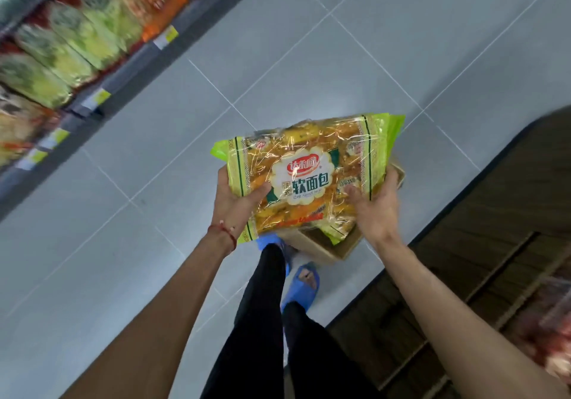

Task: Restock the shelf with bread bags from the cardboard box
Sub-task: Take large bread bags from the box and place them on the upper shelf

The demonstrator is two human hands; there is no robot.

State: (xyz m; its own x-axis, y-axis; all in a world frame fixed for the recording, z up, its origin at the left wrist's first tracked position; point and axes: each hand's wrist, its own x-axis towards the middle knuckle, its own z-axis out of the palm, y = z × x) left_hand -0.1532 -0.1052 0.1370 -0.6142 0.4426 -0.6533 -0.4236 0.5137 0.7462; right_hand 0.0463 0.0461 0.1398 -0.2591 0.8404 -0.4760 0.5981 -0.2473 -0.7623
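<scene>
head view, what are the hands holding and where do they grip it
A green-edged clear plastic bread bag, held by both hands: left hand at its left end, right hand at its right end.

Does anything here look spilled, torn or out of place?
Nothing stands out. Both hands, left hand and right hand, hold an intact bread bag over the cardboard box; the shelf bags are too blurred to judge.

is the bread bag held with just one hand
No, both the left hand and the right hand grip the bread bag, one at each side, above the cardboard box.
</scene>
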